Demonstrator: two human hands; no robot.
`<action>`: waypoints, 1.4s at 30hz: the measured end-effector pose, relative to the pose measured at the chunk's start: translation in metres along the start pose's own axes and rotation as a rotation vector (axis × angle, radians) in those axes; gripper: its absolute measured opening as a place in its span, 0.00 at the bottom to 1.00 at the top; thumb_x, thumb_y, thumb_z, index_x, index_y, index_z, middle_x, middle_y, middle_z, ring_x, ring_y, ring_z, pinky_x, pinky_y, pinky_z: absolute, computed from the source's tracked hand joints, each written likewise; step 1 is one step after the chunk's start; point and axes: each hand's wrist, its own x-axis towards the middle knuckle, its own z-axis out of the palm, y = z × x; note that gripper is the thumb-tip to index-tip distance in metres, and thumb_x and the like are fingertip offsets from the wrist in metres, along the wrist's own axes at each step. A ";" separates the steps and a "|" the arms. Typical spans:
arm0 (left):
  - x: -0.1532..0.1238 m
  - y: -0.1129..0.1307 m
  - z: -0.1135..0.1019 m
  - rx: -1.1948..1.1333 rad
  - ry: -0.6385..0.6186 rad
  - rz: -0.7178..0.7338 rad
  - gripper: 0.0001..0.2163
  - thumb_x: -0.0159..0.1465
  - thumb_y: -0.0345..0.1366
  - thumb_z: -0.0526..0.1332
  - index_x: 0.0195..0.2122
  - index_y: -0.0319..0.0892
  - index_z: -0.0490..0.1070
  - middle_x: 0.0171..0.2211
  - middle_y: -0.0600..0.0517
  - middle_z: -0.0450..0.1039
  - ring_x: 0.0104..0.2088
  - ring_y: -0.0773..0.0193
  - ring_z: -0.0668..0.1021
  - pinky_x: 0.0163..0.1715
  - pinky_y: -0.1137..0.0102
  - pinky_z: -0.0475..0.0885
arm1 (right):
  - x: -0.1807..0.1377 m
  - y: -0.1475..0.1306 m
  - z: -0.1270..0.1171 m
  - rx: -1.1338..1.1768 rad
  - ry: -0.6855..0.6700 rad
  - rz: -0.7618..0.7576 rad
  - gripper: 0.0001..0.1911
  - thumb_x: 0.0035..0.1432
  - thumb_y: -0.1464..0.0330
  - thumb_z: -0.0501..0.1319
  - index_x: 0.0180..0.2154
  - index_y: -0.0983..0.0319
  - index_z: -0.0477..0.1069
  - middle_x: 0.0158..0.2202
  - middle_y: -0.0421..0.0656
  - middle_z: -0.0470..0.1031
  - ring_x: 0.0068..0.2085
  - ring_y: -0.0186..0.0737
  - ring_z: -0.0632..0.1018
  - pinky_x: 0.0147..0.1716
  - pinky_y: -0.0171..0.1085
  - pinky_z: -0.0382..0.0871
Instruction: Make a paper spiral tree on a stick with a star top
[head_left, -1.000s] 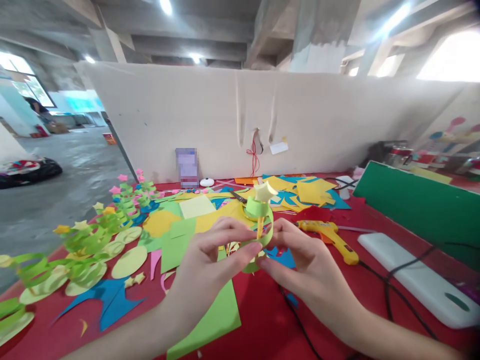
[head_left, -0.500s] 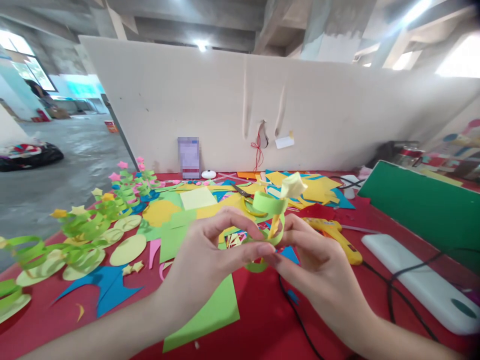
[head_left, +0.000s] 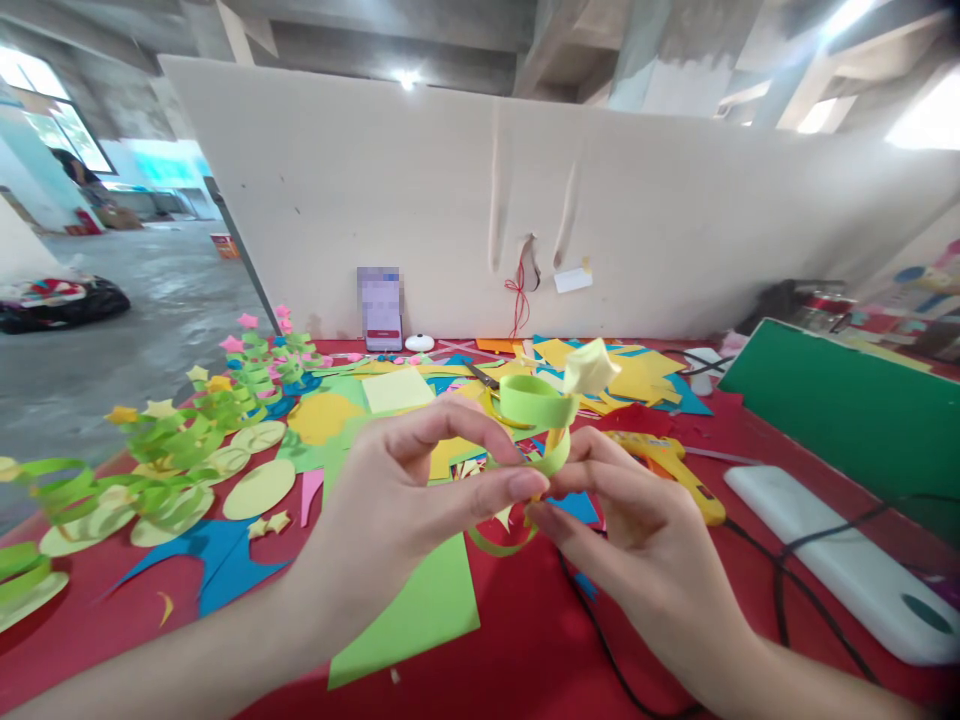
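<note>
Above the middle of the red table, both hands pinch one curled green paper strip (head_left: 536, 403). A pale yellow paper star (head_left: 592, 368) tops it, and a thin yellow stem shows inside the curl. My left hand (head_left: 420, 500) grips the strip between thumb and forefinger. From the other side, the thumb and fingertips of my right hand (head_left: 637, 540) close on it beside the stem. A loop of the strip hangs below the fingertips. Green paper (head_left: 420, 610) lies on the table beneath, partly behind my left hand.
Finished paper plants (head_left: 172, 450) and pale oval bases (head_left: 259, 489) crowd the left side. Scissors (head_left: 487, 385) and paper scraps (head_left: 637, 375) lie behind the hands. At right are a yellow glue gun (head_left: 679, 475), a white oblong case (head_left: 832, 560), cables and a green board (head_left: 847, 420).
The hanging loop below the fingers has swung left and opened wider. Both hands keep their pinch in nearly the same place. The camera view has shifted slightly.
</note>
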 end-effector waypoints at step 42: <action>-0.007 -0.009 0.008 -0.071 0.062 0.005 0.11 0.52 0.32 0.66 0.33 0.48 0.65 0.36 0.57 0.64 0.38 0.67 0.70 0.36 0.77 0.68 | -0.009 0.002 0.009 -0.092 0.025 -0.099 0.07 0.48 0.76 0.61 0.27 0.59 0.72 0.28 0.40 0.67 0.32 0.35 0.71 0.31 0.37 0.68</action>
